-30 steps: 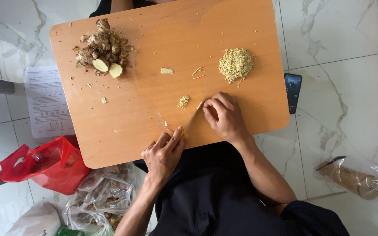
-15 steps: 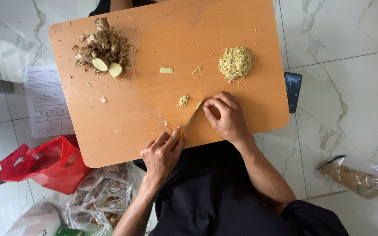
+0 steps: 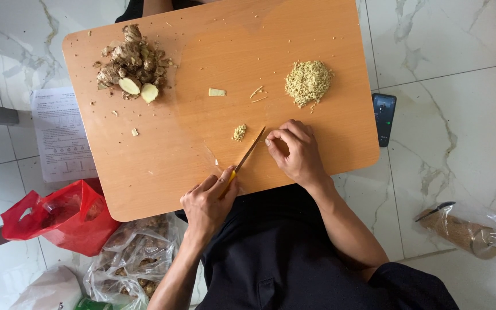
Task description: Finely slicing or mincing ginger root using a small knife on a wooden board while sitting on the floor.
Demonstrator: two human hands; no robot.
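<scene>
The left hand [image 3: 205, 204] is closed around the yellow handle of a small knife [image 3: 249, 154] at the near edge of the wooden bench [image 3: 173, 166]. The blade runs diagonally away to the right, so its tip meets the right hand [image 3: 295, 154]. That hand is curled, its fingertips [image 3: 270, 139] bunched and pressed down on a ginger piece [image 3: 263, 139] right at the blade tip. The piece is mostly hidden under the fingers, which seem to pin it flat for fine cutting. A small mound of minced ginger [image 3: 239, 132] lies just left of the blade, pushed clear of the cutting spot, and the large heap of minced ginger [image 3: 307, 82] sits well away at the far right, out of the knife's path. The uncut ginger roots [image 3: 128, 58] and two cut halves [image 3: 139, 89] occupy the far left corner, with a lone slice [image 3: 217, 92] and some slivers between the two stocks. The middle of the bench is open apart from crumbs, which gives the blade room on both sides. The near edge is close under the left wrist, so there is little room toward the body. Off the right edge a phone [image 3: 384, 117] lies on the marble floor [image 3: 449, 149]. Off the left are a printed sheet [image 3: 58, 135], a red plastic bag [image 3: 58, 215] and a clear bag of roots [image 3: 139, 252].
</scene>
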